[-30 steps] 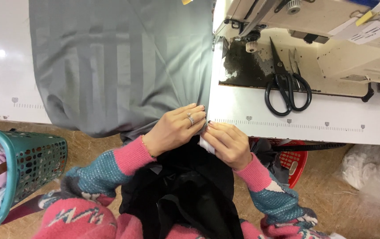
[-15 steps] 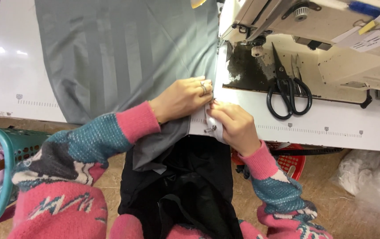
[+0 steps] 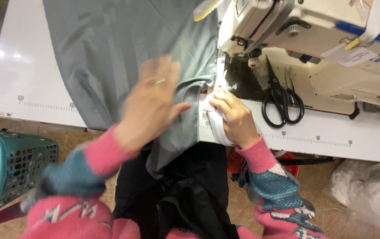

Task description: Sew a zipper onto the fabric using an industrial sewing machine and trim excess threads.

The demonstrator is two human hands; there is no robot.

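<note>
A large grey cloth (image 3: 123,53) lies spread over the white sewing table (image 3: 30,88) and hangs off its front edge. My left hand (image 3: 152,104), blurred and with its fingers spread, is raised above the cloth near the hem. My right hand (image 3: 234,119) rests at the table's front edge, fingers closed on a white strip (image 3: 216,128) beside the cloth's stitched edge. The sewing machine (image 3: 314,40) stands just behind that hand, with black scissors (image 3: 281,99) lying on its bed. Black fabric (image 3: 181,194) covers my lap.
A teal perforated basket (image 3: 8,168) stands on the floor at the left. A crumpled clear plastic bag (image 3: 371,190) lies on the floor at the right. A red container (image 3: 287,157) shows under the table. Ruler marks run along the table's front edge.
Both hands moved forward from the table's edge toward the machine. My left hand has let go of the hem and lifted with fingers spread; the right keeps the white strip.
</note>
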